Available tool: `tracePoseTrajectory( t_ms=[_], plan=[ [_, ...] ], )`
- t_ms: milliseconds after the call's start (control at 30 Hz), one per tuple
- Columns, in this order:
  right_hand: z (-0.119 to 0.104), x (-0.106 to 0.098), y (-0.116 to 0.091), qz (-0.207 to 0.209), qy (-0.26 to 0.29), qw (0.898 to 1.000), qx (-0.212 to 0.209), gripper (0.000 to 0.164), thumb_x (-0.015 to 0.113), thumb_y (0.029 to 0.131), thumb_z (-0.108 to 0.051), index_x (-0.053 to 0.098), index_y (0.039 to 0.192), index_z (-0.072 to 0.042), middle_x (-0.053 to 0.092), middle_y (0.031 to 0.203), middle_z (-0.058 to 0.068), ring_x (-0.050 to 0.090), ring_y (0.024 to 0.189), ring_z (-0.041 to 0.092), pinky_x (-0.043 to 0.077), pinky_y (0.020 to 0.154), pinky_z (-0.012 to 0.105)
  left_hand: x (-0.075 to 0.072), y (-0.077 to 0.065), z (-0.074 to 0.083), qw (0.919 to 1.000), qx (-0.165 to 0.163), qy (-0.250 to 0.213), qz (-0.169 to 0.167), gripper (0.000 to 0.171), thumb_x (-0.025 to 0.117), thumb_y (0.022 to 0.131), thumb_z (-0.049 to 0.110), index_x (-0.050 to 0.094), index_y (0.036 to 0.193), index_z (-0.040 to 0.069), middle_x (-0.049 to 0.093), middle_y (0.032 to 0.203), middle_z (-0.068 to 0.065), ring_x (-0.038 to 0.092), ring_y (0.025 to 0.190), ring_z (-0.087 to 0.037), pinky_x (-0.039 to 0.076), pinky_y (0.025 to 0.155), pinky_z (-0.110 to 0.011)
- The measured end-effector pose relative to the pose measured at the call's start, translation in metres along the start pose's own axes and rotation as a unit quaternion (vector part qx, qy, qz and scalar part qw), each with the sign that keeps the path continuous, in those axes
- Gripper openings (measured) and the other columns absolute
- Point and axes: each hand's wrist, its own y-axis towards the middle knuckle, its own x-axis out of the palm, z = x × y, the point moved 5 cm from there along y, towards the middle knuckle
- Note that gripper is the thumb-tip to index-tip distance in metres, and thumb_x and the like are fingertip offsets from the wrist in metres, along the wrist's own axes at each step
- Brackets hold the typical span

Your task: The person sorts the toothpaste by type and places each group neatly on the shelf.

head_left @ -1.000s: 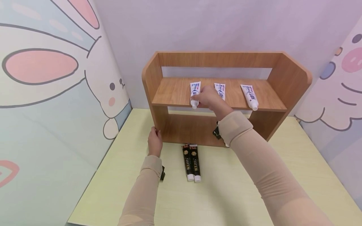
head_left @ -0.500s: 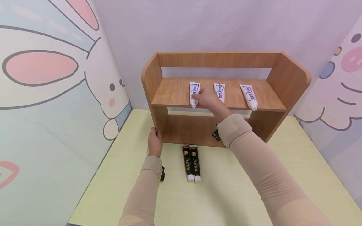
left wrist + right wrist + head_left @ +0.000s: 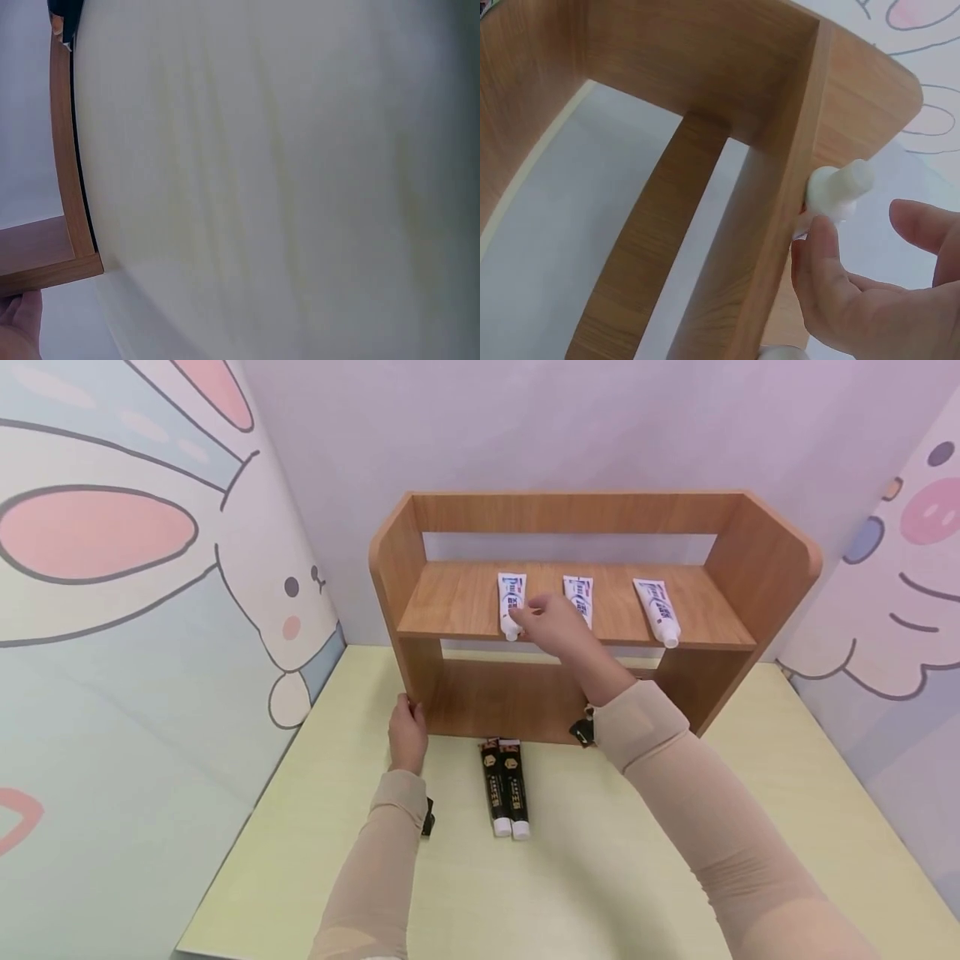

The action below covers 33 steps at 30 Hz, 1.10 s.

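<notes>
A white toothpaste tube (image 3: pixel 512 602) lies on the upper board of a wooden shelf (image 3: pixel 463 602), its cap toward the front edge. My right hand (image 3: pixel 557 625) is beside it; in the right wrist view its fingertips (image 3: pixel 825 234) touch the tube near the white cap (image 3: pixel 838 187), while the thumb stands apart. Two more white tubes lie on the same board: a middle one (image 3: pixel 578 594), partly behind my right hand, and a right one (image 3: pixel 658 611). My left hand (image 3: pixel 407 737) rests against the outside of the shelf's left panel, its fingertips partly hidden.
Two black toothpaste tubes (image 3: pixel 504 787) with white caps lie side by side on the pale yellow table (image 3: pixel 480 893), in front of the shelf. The lower compartment (image 3: pixel 495 693) opens toward me. Cartoon-printed walls (image 3: pixel 135 710) stand at both sides.
My right hand's thumb has come away from the left white tube, and its wrist has shifted slightly right and down. The tubes keep their places; my left hand stays at the panel.
</notes>
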Motion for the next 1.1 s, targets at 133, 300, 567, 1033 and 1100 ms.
tracePoseTrajectory(
  t_ms=[133,300,567,1033,1100],
  plan=[
    [0.000,0.000,-0.011,-0.001,-0.008,1.000,-0.015,0.058,0.053,0.101,-0.036,0.037,0.147,-0.004,0.049,0.136,0.015,0.053,0.114,0.028,0.043,0.098,0.045,-0.001,0.002,0.000,1.0000,0.002,0.004,0.007,0.014,0.051,0.102,0.013,0.047,0.110,0.002,0.056,0.100,-0.017,0.055,0.090,-0.032,0.048,0.078,-0.046],
    [0.003,0.003,-0.017,-0.009,-0.003,1.000,-0.024,0.060,0.053,0.101,-0.035,0.034,0.149,-0.005,0.048,0.137,0.015,0.056,0.112,0.028,0.045,0.096,0.045,-0.002,0.003,0.000,1.0000,0.000,0.004,0.007,0.014,0.051,0.103,0.014,0.047,0.111,0.003,0.056,0.099,-0.017,0.055,0.091,-0.032,0.048,0.079,-0.046],
    [0.013,0.009,-0.024,-0.008,0.001,0.999,-0.032,0.059,0.054,0.101,-0.034,0.035,0.149,-0.007,0.049,0.137,0.015,0.058,0.109,0.028,0.047,0.093,0.045,-0.002,0.004,-0.001,1.0000,-0.005,0.000,0.001,0.016,0.050,0.103,0.015,0.048,0.114,0.003,0.057,0.104,-0.017,0.055,0.094,-0.032,0.048,0.081,-0.046],
    [0.033,0.020,-0.034,-0.026,0.008,0.999,-0.026,0.056,0.055,0.100,-0.033,0.039,0.147,-0.007,0.055,0.126,0.013,0.061,0.103,0.030,0.048,0.091,0.045,0.001,0.003,-0.001,1.0000,-0.005,-0.002,-0.003,0.018,0.050,0.103,0.014,0.048,0.116,0.002,0.057,0.107,-0.018,0.056,0.096,-0.033,0.049,0.082,-0.047],
    [0.037,0.022,-0.035,-0.029,0.005,0.999,-0.025,0.056,0.055,0.101,-0.032,0.039,0.148,-0.006,0.055,0.127,0.014,0.061,0.105,0.031,0.048,0.091,0.045,0.001,0.002,0.000,0.9999,-0.008,-0.004,-0.005,0.019,0.051,0.103,0.014,0.047,0.117,0.002,0.057,0.108,-0.018,0.056,0.097,-0.032,0.049,0.083,-0.047]
  ],
)
